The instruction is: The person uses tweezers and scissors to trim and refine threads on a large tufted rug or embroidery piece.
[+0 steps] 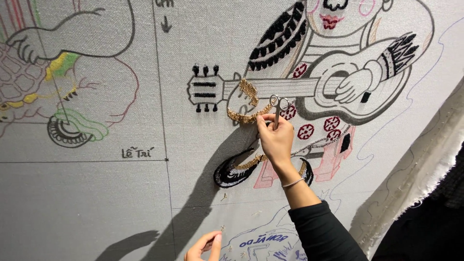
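A large grey tufting cloth (pixel 121 203) stands stretched in front of me, drawn with a figure playing a guitar (pixel 309 89). My right hand (pixel 275 140) is raised against the cloth and grips small metal scissors (pixel 279 107), their ring handles pointing up beside the golden-brown tufted hand (pixel 247 104) on the guitar neck. A thin bracelet circles that wrist, and the sleeve is black. My left hand (pixel 205 247) rests low on the cloth at the bottom edge, fingers loosely curled, holding nothing that I can see.
Black tufted patches show in the figure's hair (pixel 280 36) and shoes (pixel 234 173). A turtle drawing (pixel 53 72) with green and yellow tufts fills the upper left. The cloth's frayed loose edge (pixel 420 179) hangs at the right, with dark space beyond.
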